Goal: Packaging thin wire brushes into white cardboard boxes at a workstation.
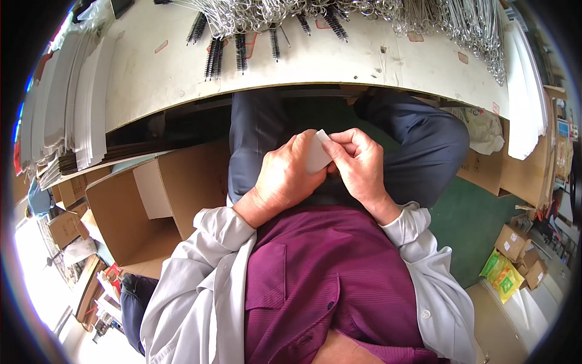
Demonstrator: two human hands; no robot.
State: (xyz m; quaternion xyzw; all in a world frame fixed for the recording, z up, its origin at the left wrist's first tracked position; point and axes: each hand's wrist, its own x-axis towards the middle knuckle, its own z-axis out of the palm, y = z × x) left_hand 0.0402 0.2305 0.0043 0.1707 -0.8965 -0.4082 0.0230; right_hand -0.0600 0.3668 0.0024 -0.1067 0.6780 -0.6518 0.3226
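Above my lap I hold a small white piece [316, 156], which looks like a folded card carton seen from one end. My left hand [284, 170] is wrapped round its left side. At the upper right corner, my right hand [361, 162] pinches a narrow white edge or flap between thumb and forefinger. The carton's far end and underside are hidden by my fingers. On the table [303, 65] beyond my hands lie several black-bristled tube brushes [240, 51], bristle ends toward me, with twisted wire handles [273, 13] heaped behind them.
Stacks of flat white card [91, 103] stand at the table's left end, with more white card [526, 91] at the right. An open brown carton [133, 200] stands on my left. Cardboard boxes [512, 241] and a yellow-green bag [502, 276] lie at the right.
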